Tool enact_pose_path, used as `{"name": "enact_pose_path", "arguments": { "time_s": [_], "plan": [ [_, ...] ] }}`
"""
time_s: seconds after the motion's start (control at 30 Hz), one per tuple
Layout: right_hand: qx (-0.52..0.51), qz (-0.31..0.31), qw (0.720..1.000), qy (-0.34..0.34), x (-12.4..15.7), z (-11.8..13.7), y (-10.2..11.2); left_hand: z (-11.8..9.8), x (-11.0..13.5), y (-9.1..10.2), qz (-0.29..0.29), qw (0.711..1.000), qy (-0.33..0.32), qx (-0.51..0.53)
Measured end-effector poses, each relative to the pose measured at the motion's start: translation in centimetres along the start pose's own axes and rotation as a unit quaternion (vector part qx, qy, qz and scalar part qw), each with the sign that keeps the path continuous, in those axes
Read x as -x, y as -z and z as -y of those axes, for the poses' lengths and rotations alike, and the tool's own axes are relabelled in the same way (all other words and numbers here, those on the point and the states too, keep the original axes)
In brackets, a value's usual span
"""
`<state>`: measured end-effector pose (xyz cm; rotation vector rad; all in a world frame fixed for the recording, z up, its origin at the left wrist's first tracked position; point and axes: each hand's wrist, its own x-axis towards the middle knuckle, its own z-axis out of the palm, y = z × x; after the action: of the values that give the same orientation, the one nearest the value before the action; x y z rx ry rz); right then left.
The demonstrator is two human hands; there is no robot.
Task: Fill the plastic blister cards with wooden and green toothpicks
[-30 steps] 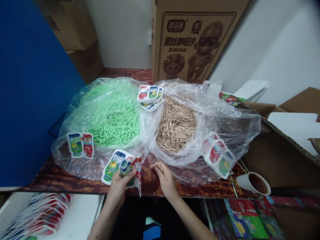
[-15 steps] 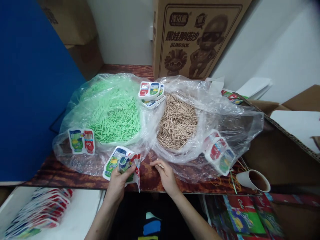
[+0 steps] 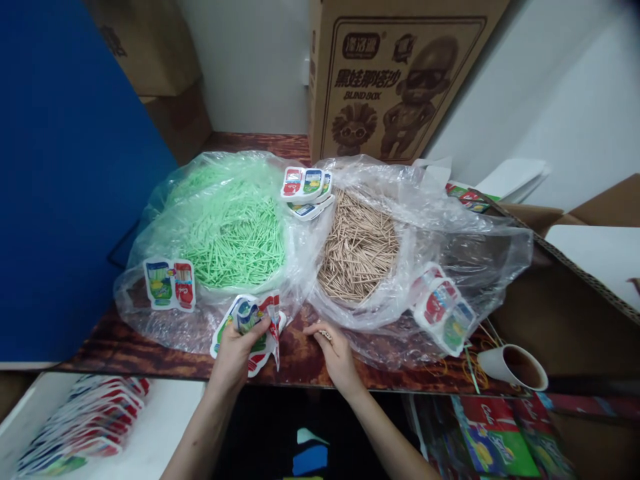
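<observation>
My left hand point(image 3: 237, 353) is closed on a colourful printed packet point(image 3: 255, 320), bent open at its top, near the table's front edge. My right hand point(image 3: 334, 350) is pinched on a small bundle of tan sticks point(image 3: 325, 334), right beside the packet. Behind the hands lie two clear plastic bags: one with green sticks point(image 3: 230, 230) on the left, one with tan sticks point(image 3: 356, 250) on the right.
More printed packets lie on the bags point(image 3: 306, 187), point(image 3: 170, 285), point(image 3: 444, 313) and in a white tray point(image 3: 75, 427) at lower left. A paper cup point(image 3: 515, 367) lies tipped at the right. A "Blind Box" carton point(image 3: 395, 73) stands behind; a blue panel point(image 3: 60, 167) at left.
My left hand has drawn the packet slightly towards me and to the right. My right hand stays in place with its pinch. The view has shifted a little.
</observation>
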<state>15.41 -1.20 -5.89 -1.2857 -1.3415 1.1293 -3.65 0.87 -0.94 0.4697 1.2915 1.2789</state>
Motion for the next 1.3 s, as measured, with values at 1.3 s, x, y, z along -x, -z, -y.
{"name": "enact_pose_path", "arguments": {
  "time_s": [1.3],
  "plan": [
    [-0.286,-0.047,0.954,-0.080,-2.0,3.9,1.9,1.4,1.8,0.0,0.099,0.973,-0.070,-0.195]
  ]
}}
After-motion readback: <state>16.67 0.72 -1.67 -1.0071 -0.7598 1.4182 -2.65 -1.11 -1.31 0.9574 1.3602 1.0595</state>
